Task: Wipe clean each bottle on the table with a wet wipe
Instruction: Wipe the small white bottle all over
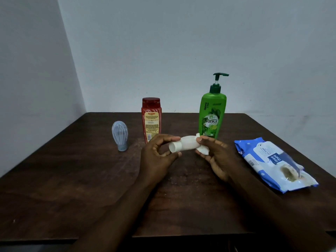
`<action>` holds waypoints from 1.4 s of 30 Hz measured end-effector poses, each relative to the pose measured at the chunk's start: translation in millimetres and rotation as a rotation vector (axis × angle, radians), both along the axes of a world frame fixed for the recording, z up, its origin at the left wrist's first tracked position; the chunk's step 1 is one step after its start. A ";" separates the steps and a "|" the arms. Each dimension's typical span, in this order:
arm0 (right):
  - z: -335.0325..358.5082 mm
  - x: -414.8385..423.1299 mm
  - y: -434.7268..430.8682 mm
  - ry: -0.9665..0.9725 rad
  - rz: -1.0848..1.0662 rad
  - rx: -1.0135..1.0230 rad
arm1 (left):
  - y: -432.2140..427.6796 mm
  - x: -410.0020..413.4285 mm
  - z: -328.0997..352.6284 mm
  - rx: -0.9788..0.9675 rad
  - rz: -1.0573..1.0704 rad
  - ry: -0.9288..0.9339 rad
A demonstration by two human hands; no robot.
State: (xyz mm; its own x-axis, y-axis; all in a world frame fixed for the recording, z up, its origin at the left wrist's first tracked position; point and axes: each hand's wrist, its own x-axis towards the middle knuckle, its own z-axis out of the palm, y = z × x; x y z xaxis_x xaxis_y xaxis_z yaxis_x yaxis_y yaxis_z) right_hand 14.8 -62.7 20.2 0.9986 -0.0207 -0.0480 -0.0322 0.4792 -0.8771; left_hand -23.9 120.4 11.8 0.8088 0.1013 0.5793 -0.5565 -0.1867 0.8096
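A small white bottle (179, 146) lies sideways in the air above the middle of the table, cap end pointing left. My left hand (157, 155) grips it at the cap end. My right hand (213, 155) holds a white wet wipe (203, 150) wrapped around the bottle's other end. Behind them stand a red bottle (151, 119) and a tall green pump bottle (212, 113), both upright. A pale grey-blue bottle (120, 135) stands on its cap at the left.
A blue and white pack of wet wipes (272, 161) lies flat at the right of the dark wooden table (72, 179). White walls rise close behind and to the left of the table.
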 end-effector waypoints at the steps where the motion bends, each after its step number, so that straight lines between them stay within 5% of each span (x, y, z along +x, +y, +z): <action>1: 0.6 0.2 0.4 -0.007 -0.010 0.003 | 0.4 1.2 -0.7 0.025 0.031 -0.001; 5: 0.7 0.8 0.6 -0.044 -0.042 0.010 | 0.9 5.2 -3.3 0.062 0.110 0.031; 13: -1.5 1.5 -0.6 -0.165 -0.143 -0.054 | 1.0 3.9 -1.2 -0.211 0.028 0.345; 19: -6.9 -4.5 0.9 -0.484 -0.382 -0.748 | 3.7 4.7 -2.9 -0.187 0.069 0.278; 24: -9.9 -15.5 18.2 -0.830 -0.381 -1.051 | 4.9 3.2 -3.0 -0.187 0.095 0.232; 29: -12.9 -24.7 31.1 -1.122 -0.326 -1.150 | 6.7 1.4 -3.0 -0.211 0.078 0.219; 37: -10.3 -24.4 27.2 -1.155 -0.372 -1.129 | 4.6 -0.6 -1.2 -0.191 0.064 0.191; 42: -9.3 -15.2 15.8 -1.001 -0.441 -1.106 | 4.4 -1.5 -2.1 -0.155 0.067 0.170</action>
